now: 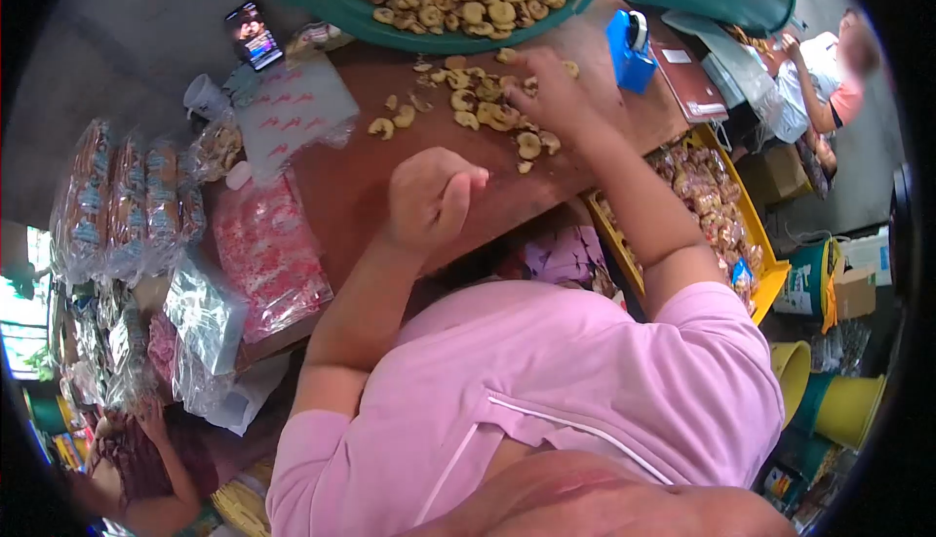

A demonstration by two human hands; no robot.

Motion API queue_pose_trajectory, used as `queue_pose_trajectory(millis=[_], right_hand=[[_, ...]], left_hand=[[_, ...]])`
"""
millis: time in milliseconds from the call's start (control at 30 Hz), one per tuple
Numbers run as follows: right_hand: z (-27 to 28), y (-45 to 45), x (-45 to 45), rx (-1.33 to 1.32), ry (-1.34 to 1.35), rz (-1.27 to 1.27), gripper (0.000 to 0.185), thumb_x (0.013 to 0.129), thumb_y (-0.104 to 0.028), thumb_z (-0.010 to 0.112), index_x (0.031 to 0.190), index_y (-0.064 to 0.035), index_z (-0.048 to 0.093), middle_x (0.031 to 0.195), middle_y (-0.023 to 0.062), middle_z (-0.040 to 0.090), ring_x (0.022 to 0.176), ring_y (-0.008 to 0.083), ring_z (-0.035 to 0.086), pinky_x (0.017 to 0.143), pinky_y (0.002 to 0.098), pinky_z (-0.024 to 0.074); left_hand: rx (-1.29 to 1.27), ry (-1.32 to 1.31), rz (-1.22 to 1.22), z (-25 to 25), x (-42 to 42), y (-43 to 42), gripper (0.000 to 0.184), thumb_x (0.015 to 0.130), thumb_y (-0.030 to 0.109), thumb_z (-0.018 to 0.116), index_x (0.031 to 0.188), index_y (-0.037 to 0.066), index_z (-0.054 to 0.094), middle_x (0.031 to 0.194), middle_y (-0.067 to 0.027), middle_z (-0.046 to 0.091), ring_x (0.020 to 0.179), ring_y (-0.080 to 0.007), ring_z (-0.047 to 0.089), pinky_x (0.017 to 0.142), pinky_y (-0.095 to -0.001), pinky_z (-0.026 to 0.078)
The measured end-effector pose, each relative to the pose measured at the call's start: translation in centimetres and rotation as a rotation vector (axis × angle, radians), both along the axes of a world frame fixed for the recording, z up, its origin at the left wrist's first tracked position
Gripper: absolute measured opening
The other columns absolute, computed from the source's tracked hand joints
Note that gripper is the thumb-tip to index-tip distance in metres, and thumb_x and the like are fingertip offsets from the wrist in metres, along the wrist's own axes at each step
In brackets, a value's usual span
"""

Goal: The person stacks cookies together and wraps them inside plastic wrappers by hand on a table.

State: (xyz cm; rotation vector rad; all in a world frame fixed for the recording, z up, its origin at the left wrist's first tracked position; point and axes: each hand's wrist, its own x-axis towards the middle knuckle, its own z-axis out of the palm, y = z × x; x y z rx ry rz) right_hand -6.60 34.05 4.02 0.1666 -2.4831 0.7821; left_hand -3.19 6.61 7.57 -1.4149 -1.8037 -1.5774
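My right hand (548, 91) reaches over the loose dried slices (478, 98) on the brown table (361, 171), its fingers curved down at the pieces; whether one is between them is hidden. Nearer to my body, my left hand (436, 196) is raised with its fingers curled in, and what it holds, if anything, cannot be made out. Just beyond both hands stands a green basin (429, 41) heaped with more slices. A blue tape dispenser (634, 54) is to the right of my right hand.
At the left lie printed plastic sheets (292, 113), a red-and-white pack (268, 254), a phone (254, 36) and wrapped packs (127, 200). A yellow crate (770, 283) of bagged goods stands right. Other people are at the right edge and lower left.
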Motion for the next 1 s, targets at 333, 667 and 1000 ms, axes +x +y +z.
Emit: queue_pose_trajectory(millis=[333,667,1000], right_hand=[[2.4,2.8,-15.5,0.872,-0.187,-0.145,0.101,0.071,-0.028,0.090,0.157,-0.0300,0.036,0.154,0.0136,0.042,0.143,0.0398,0.039,0.111,0.0525,0.0432],[2.3,2.8,-16.6,1.025,-0.281,-0.130,0.090,0.066,-0.026,0.091,0.146,-0.0255,0.049,0.147,0.0063,0.046,0.132,0.0310,0.050,0.094,0.0469,0.0549],[1.8,4.5,-16.0,1.082,-0.168,-0.118,0.087,0.070,-0.019,0.087,0.146,-0.0317,0.049,0.149,0.0078,0.043,0.129,0.0318,0.053,0.086,0.0502,0.0583]], left_hand=[[-0.092,-0.580,0.012,-6.5,-4.1,0.8,0.020,0.097,0.020,0.065,0.100,0.001,0.072,0.093,-0.0155,0.072,0.085,-0.0300,0.070,0.075,-0.0375,0.055],[-0.104,-0.602,-0.013,-6.1,-3.6,0.9,0.019,0.098,0.021,0.065,0.099,0.003,0.072,0.097,-0.0158,0.073,0.089,-0.0309,0.071,0.075,-0.0388,0.055],[-0.054,-0.639,-0.001,-7.2,-4.1,1.2,0.018,0.099,0.018,0.064,0.102,0.002,0.071,0.094,-0.0127,0.073,0.086,-0.0227,0.071,0.075,-0.0340,0.055]])
